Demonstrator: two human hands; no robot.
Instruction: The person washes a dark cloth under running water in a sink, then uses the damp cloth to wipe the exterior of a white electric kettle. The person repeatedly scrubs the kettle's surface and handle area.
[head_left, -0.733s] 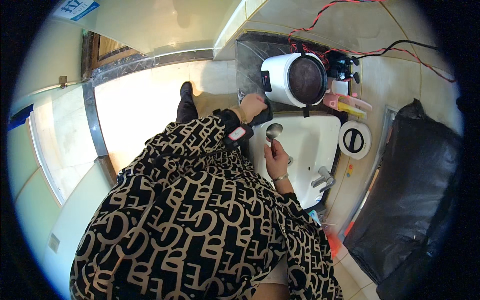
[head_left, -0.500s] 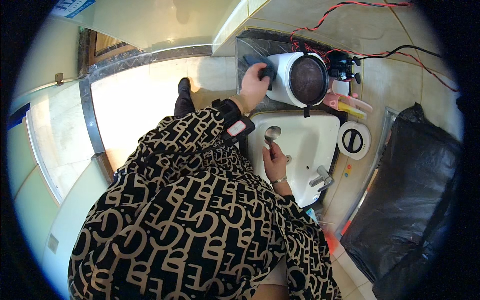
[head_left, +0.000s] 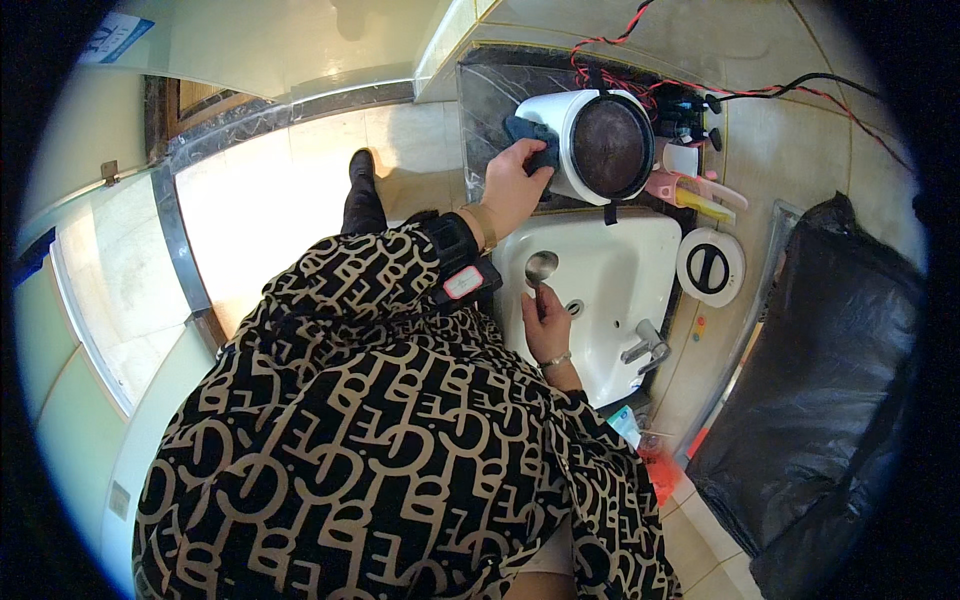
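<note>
My left hand is closed on a dark blue cloth, which lies against the side of a white rounded container. That container has a black rim and a dark round top. Lower down, over the white sink, my right hand grips the handle of a metal spoon. The spoon's bowl points up, away from my fingers. Part of the cloth is hidden by my left fingers.
A chrome faucet stands on the sink's right rim. Beyond it are a white disc with a black handle, a pink holder and red and black wires. A black plastic bag fills the right side.
My left hand has shifted slightly down in view, and more of the cloth shows beyond the fingers. The right hand stays nearly in place with the spoon. The whole view has shifted a little.
</note>
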